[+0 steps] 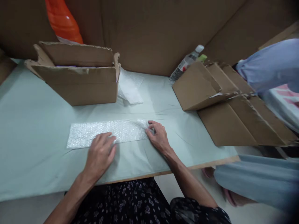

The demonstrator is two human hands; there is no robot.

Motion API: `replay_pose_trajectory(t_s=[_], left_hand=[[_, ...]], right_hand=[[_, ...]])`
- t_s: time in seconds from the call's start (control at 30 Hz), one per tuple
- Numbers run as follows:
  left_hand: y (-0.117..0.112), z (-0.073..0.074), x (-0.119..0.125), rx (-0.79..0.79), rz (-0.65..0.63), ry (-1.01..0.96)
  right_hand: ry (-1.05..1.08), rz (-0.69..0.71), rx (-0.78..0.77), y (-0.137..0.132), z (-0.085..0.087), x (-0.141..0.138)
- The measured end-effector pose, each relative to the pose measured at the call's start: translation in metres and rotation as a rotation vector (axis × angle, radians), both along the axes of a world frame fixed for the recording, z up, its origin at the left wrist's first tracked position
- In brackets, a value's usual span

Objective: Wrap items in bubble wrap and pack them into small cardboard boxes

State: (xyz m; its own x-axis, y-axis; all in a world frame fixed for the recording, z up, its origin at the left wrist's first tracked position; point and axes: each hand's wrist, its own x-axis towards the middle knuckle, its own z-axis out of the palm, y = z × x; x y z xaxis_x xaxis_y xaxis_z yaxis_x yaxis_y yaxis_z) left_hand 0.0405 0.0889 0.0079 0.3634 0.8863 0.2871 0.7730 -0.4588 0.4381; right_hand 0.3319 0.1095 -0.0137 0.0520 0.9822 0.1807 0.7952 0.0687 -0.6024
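Observation:
A long, narrow piece of bubble wrap [127, 130] lies flat on the pale green table cover in front of me. My left hand [100, 151] is over its lower edge, left of the middle, with the fingers stretched forward and slightly apart. At the right end of the wrap, my right hand [158, 135] has its thumb and fingers curled together around the corner, which is a little raised. The fingertips partly cover that corner.
An open cardboard box [93, 87] stands behind the wrap, with a white sheet [130, 90] beside it. An orange bottle [64, 23] is behind the box. To the right are more cardboard boxes [198, 82], a clear water bottle [187, 63] and another person's blue sleeve [268, 65].

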Motion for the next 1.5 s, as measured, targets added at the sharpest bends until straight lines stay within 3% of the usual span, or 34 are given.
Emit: replay_pose_trajectory(t_s=[0.17, 0.27, 0.33, 0.4, 0.47, 0.57, 0.63, 0.8, 0.93, 1.07, 1.27, 1.4, 1.5], left_hand=[[-0.003, -0.006, 0.047, -0.158, -0.179, 0.034], [-0.001, -0.005, 0.048, -0.234, -0.196, -0.205], [0.001, -0.001, 0.036, -0.354, -0.126, -0.448], [0.004, 0.007, 0.018, -0.556, 0.006, -0.713], [0.009, 0.014, 0.0, -0.746, 0.148, -0.985], [0.018, 0.019, -0.018, -0.813, 0.336, -1.198], [0.023, 0.018, -0.024, -0.78, 0.423, -1.113], [0.033, 0.011, -0.036, -0.577, 0.482, -0.685], [0.044, 0.013, -0.051, -0.42, 0.543, -0.307], [0.05, 0.013, -0.054, -0.454, 0.608, 0.07], [0.044, 0.012, -0.058, -0.367, 0.607, 0.147], [0.041, 0.018, -0.069, -0.444, 0.646, 0.164], [0.041, 0.02, -0.066, -0.497, 0.592, 0.221]], right_hand=[[0.467, -0.111, -0.057, -0.007, 0.024, 0.017], [0.677, -0.134, -0.068, -0.013, 0.049, 0.01], [0.706, -0.083, -0.057, -0.016, 0.063, -0.009], [0.683, 0.035, -0.039, -0.015, 0.071, -0.039], [0.647, 0.245, -0.068, -0.01, 0.074, -0.07], [0.599, 0.559, -0.161, 0.0, 0.072, -0.101], [0.566, 0.599, -0.155, 0.004, 0.071, -0.105], [0.358, 0.487, -0.012, 0.009, 0.063, -0.088], [0.083, 0.519, 0.025, 0.014, 0.039, -0.089], [-0.111, 0.545, -0.004, 0.021, 0.01, -0.1], [-0.086, 0.548, 0.044, 0.019, 0.0, -0.092], [-0.053, 0.356, 0.084, 0.025, 0.005, -0.077], [-0.118, 0.249, -0.013, 0.041, 0.009, -0.076]])
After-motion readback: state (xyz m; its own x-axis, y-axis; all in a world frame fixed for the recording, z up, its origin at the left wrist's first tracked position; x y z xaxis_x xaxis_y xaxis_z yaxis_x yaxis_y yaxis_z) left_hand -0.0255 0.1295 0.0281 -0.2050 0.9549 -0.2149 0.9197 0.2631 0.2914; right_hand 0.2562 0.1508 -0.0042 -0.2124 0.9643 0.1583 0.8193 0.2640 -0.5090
